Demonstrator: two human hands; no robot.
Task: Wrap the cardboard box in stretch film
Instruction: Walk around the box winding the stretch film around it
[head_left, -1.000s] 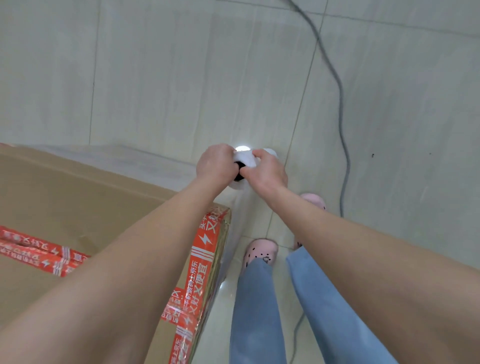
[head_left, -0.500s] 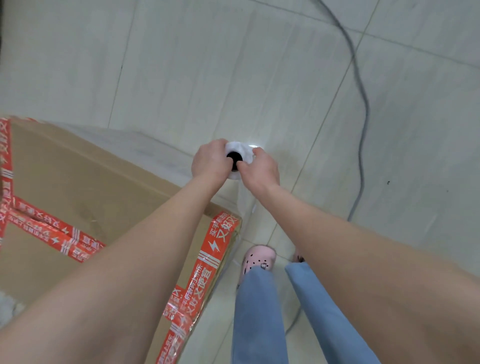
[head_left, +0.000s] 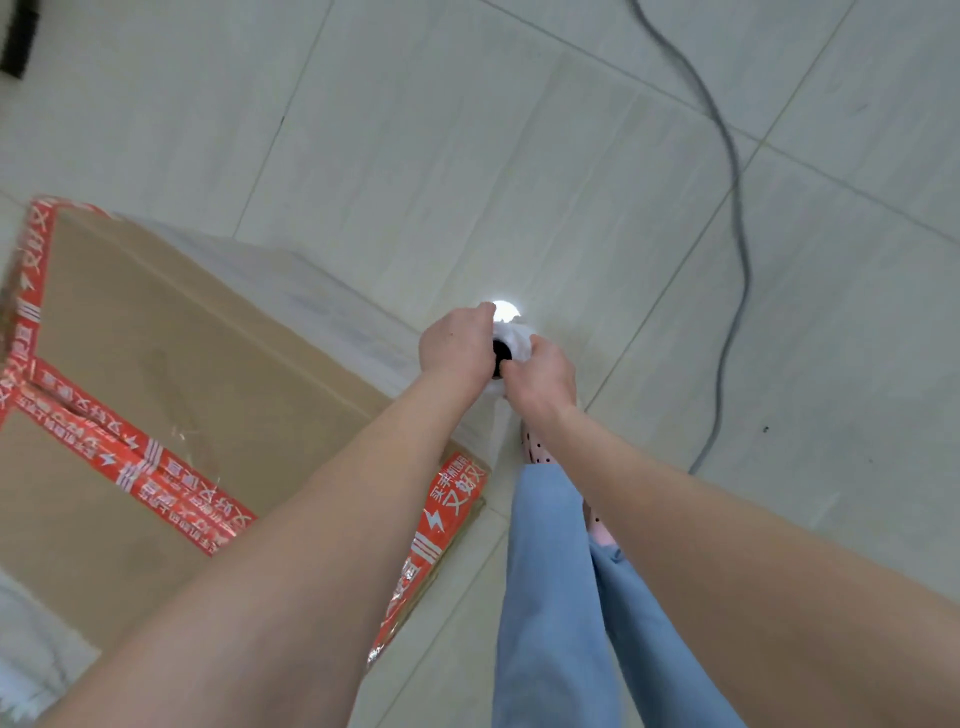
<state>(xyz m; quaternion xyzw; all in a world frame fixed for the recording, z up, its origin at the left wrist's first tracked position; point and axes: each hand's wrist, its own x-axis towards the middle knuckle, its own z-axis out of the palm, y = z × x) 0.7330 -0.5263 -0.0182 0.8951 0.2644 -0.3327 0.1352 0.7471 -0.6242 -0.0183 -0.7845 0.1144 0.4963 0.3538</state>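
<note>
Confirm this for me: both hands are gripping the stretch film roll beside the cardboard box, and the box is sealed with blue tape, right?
Not quite. The tape on the cardboard box is red with white print, not blue, as the head view shows. The rest holds: the left hand and right hand both grip the stretch film roll beside the box.

The cardboard box (head_left: 171, 364) is sitting on the floor (head_left: 571, 156). Just beyond the box's right corner, the left hand (head_left: 457, 348) and the right hand (head_left: 543, 379) are gripping the film roll (head_left: 514, 338). Stretch film (head_left: 311, 301) is lying along the box's far side. A cable (head_left: 737, 260) is trailing well right of the box.
</note>
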